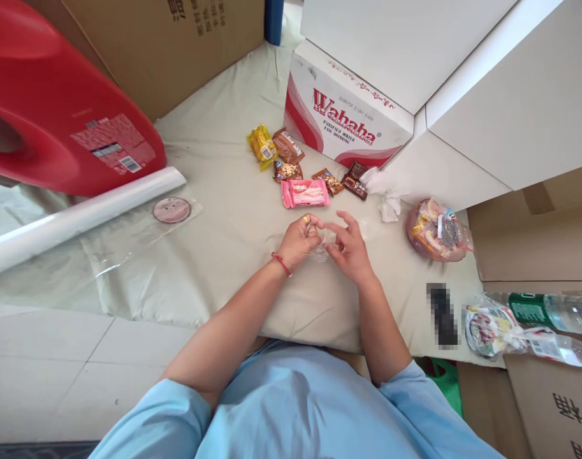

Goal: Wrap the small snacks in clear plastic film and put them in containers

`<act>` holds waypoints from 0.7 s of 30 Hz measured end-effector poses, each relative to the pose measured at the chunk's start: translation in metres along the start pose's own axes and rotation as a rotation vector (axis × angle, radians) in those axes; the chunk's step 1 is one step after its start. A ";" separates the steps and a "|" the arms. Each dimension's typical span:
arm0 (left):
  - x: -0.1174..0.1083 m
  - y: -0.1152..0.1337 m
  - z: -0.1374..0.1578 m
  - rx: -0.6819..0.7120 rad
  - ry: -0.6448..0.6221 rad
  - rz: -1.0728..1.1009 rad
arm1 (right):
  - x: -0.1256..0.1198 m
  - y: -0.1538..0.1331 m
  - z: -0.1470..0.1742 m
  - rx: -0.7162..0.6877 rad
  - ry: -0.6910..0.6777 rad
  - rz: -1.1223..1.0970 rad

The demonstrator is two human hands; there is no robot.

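The left hand (298,242) is curled, thumb and fingertips apparently pinching clear plastic film (320,253), which lies between the hands over the desk (224,261). The right hand (352,250) is spread, thumb near the film; contact cannot be determined. Two-sided handling presumably keeps such limp material under control. The pink Nabati packet (314,193) sits just beyond, near 12 o'clock, probably to leave working room. Forearms (233,319) enter from 7 and 5 o'clock, angled inward.
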State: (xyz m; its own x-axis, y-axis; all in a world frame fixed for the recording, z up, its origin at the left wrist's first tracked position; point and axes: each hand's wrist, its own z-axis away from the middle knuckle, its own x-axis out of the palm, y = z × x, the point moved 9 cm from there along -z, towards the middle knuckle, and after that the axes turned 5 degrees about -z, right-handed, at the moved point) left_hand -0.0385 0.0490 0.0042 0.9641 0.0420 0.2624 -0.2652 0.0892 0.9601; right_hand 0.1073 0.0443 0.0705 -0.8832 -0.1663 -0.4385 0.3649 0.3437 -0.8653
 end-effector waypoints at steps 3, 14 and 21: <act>-0.015 -0.003 -0.004 0.010 0.142 -0.030 | 0.003 0.008 0.004 0.011 0.063 0.039; -0.066 -0.003 0.000 -0.012 0.593 -0.124 | -0.046 -0.012 0.107 -0.159 0.186 0.319; -0.073 0.003 0.018 -0.072 0.574 -0.173 | -0.064 0.019 0.159 -0.057 0.013 0.411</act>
State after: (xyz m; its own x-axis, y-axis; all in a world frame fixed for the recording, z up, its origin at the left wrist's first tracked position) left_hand -0.1093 0.0282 -0.0101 0.8355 0.5494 -0.0111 -0.1249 0.2095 0.9698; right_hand 0.2172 -0.0853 0.0436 -0.6712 0.0070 -0.7412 0.6713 0.4297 -0.6039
